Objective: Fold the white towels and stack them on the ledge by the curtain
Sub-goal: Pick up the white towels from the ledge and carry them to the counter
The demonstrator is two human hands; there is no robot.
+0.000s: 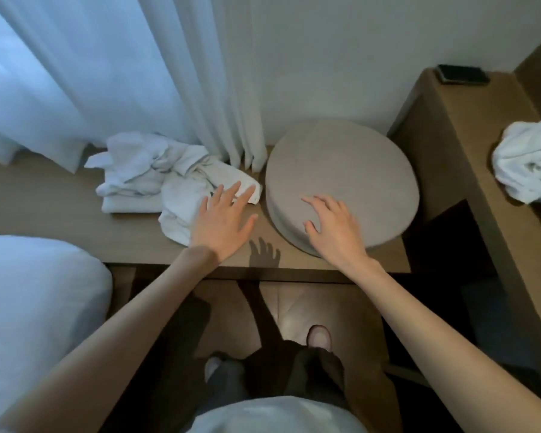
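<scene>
1. My left hand (pixel 222 223) is spread flat and released. Its fingers (pixel 236 190) are straight, apart, and grasp nothing. The fingertips lie over the near right corner of the white towels (pixel 150 173), but I cannot tell whether they touch the cloth.
2. My right hand (pixel 331 226) is released too, its fingers (pixel 313 201) loosely bent and holding nothing. They hover over the near part of a round grey cushion (pixel 350 170); I cannot tell whether they touch it.
3. The towels lie in a crumpled heap on the ledge (pixel 44 214), under and to the left of my left fingers. The heap reaches back to the foot of the curtain (pixel 138 73).
4. The cushion sits on the same ledge, just right of my left fingers and just beside the heap's corner.
5. Another crumpled white towel (pixel 531 160) lies on the table (pixel 469 145), well to the right of my right fingers.
6. A flat dark thing (pixel 463 75) lies at the table's far end.
7. A white bed (pixel 28 292) lies to the left of my left forearm.
</scene>
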